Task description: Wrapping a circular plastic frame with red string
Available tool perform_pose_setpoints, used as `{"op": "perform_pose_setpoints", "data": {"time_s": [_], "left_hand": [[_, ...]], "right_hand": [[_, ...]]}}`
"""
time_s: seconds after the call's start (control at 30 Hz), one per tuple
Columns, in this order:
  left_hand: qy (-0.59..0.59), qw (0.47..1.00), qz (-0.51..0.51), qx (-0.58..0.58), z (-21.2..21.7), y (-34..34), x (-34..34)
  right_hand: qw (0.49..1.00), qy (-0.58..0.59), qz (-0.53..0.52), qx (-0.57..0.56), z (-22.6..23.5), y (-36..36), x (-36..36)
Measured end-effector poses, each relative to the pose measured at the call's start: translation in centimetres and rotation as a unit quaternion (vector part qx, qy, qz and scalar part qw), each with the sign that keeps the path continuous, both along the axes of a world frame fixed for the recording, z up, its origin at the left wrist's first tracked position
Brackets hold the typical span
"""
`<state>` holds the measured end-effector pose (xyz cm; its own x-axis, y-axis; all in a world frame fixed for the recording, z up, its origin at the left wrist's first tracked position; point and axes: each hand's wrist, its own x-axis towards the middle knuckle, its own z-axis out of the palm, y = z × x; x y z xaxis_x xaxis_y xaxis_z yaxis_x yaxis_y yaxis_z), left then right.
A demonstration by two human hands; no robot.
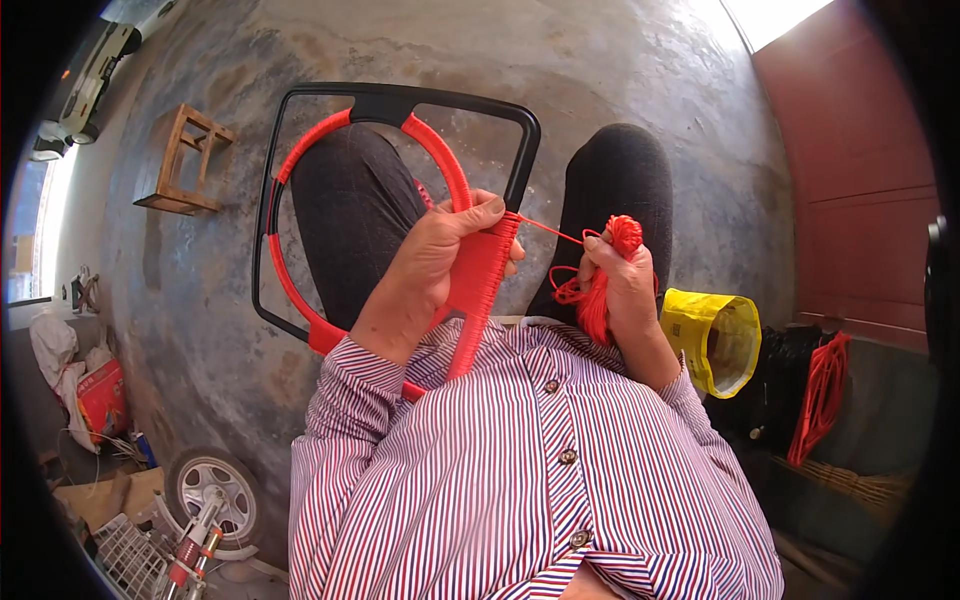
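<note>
Tangle risk: red cord bundle [626, 234]
Left grip [443, 243] pinches wrapped frame [482, 270]; right grip [624, 284], at its three o'clock, clutches the bundle; loose loops [570, 294] could snag.

We are seeing a black frame [385, 101], its ring [446, 155] mostly red-wrapped, a straight strand [550, 228] running to a red skein [597, 308].

The left hand [445, 240] grips the upper end of a red cord-wound panel [480, 270], beside a red-wrapped ring [438, 150] within a black frame [530, 150]; the right hand [625, 285] clasps a bundle of red cord [625, 234], a thin strand [550, 228] running straight from it to the panel; a yellow container [690, 325] stands near the right forearm; a wooden stool [165, 160] and a spoked wheel [195, 500] sit off to the left.
</note>
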<state>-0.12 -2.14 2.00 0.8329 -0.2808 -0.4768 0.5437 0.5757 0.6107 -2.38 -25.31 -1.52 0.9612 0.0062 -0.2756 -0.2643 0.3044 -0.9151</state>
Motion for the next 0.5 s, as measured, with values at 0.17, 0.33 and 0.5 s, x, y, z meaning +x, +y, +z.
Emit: {"op": "perform_pose_setpoints", "data": {"time_s": [0.17, 0.33, 0.5], "left_hand": [[-0.02, 1.0, 0.0, -0.015, -0.7, 0.2, -0.2], [-0.051, 0.999, -0.016, 0.001, -0.6, 0.2, -0.8], [-0.039, 0.998, -0.015, -0.035, -1.0, 0.7, -0.6]], "right_hand": [[0.975, -0.073, 0.05, -0.206, -1.1, 0.4, 0.6], [0.92, -0.105, 0.117, -0.359, -1.1, 1.5, 2.1], [0.903, -0.113, 0.163, -0.382, -0.5, 1.9, 1.2]]}}
